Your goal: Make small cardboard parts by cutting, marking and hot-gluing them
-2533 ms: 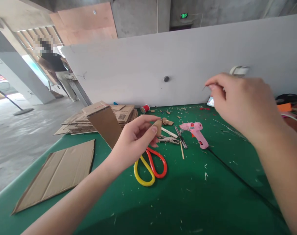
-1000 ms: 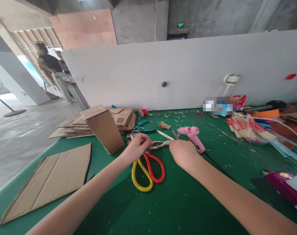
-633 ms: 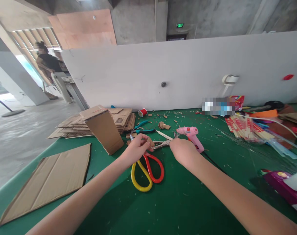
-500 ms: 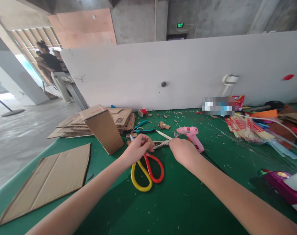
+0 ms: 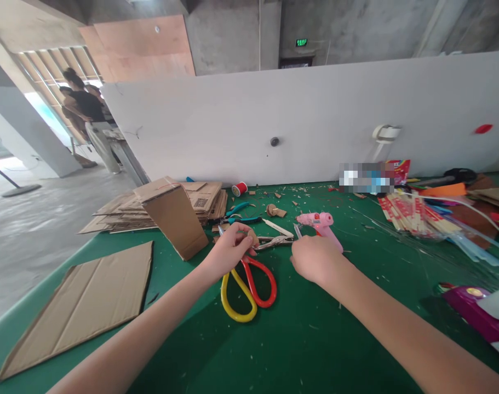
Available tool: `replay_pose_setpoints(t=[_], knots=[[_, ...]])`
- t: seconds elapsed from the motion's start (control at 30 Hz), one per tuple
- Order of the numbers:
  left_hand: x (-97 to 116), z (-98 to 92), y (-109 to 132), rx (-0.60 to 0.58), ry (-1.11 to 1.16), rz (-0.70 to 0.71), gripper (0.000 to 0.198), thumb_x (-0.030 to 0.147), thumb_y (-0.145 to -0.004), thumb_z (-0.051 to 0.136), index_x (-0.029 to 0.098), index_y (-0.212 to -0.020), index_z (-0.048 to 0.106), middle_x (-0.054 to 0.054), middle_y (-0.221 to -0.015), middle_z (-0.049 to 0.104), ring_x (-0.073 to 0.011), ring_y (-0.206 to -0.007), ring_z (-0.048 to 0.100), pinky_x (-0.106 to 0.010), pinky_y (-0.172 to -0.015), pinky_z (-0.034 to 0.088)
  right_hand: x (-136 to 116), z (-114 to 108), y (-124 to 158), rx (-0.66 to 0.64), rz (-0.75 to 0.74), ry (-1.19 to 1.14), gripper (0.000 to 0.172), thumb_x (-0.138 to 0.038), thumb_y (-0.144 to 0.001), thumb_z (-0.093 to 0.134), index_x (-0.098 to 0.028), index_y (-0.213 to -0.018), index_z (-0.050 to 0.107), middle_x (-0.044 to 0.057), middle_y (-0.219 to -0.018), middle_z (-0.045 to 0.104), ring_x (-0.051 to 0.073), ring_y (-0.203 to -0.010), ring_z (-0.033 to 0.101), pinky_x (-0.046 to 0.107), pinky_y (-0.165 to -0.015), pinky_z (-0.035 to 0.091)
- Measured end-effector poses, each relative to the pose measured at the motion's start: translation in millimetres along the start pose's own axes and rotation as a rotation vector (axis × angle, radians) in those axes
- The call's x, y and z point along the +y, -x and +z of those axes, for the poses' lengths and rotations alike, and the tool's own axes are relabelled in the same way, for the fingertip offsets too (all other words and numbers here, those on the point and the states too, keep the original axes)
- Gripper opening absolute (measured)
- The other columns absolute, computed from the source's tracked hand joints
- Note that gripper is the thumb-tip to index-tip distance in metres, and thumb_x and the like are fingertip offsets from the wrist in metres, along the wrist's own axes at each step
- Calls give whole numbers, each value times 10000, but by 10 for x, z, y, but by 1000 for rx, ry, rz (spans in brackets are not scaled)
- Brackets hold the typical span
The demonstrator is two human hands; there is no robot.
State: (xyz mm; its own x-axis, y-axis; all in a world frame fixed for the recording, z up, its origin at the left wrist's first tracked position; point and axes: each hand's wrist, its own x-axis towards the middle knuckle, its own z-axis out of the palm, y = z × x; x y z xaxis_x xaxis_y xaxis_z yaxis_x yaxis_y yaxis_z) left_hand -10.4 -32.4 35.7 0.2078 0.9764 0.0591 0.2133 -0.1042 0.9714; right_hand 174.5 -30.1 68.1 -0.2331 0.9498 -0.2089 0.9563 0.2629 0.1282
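My left hand [image 5: 228, 250] is closed in a pinch on a small cardboard piece [image 5: 253, 237], held low over the green table [image 5: 315, 339]. Just under it lie scissors with one yellow and one red handle [image 5: 249, 283]. My right hand [image 5: 314, 258] is curled shut beside the silver pliers [image 5: 276, 241] and near a craft knife [image 5: 297, 230]; what its fingers hold is hidden. A pink glue gun [image 5: 321, 225] lies right behind that hand.
A folded cardboard piece [image 5: 173, 216] leans on a stack of flat cardboard [image 5: 200, 198]; a large sheet [image 5: 80, 306] lies at the left. A red thread spool [image 5: 240, 188], teal-handled pliers [image 5: 239, 214], chopstick packets [image 5: 413, 216], a purple device [image 5: 479, 314]. A person [image 5: 87, 117] stands far left.
Both hands came down from chest height to the table. In the last half second my right hand drew back a little toward me and to the right, away from the pliers.
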Motion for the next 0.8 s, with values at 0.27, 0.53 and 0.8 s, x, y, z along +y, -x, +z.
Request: replay_pose_setpoints(t=[0.27,0.53,0.8], knots=[[-79,146,84,12,-45,135,132,296,-897,440,180,-959,434,-6,-771,591,-94,-582,548,-213,-505,451,124,156,88,-48,23,-21,275,42,-722,506,-58,-923,664,175,-829,697,303,-795,697,323,-600,491],[-268,239,117,34,-176,193,147,277,-911,416,201,-1036,438,-24,-846,613,-122,-682,591,-227,-559,462,209,299,188,114,61,-52,187,-86,-870,416,-60,-949,584,166,-791,684,287,-738,695,315,-543,454],[-269,233,127,4,-155,191,109,265,-922,405,202,-1009,423,-25,-852,601,-124,-705,597,-232,-582,460,269,398,194,254,56,13,135,-129,-856,445,-120,-874,578,95,-673,652,255,-600,666,268,-415,313]])
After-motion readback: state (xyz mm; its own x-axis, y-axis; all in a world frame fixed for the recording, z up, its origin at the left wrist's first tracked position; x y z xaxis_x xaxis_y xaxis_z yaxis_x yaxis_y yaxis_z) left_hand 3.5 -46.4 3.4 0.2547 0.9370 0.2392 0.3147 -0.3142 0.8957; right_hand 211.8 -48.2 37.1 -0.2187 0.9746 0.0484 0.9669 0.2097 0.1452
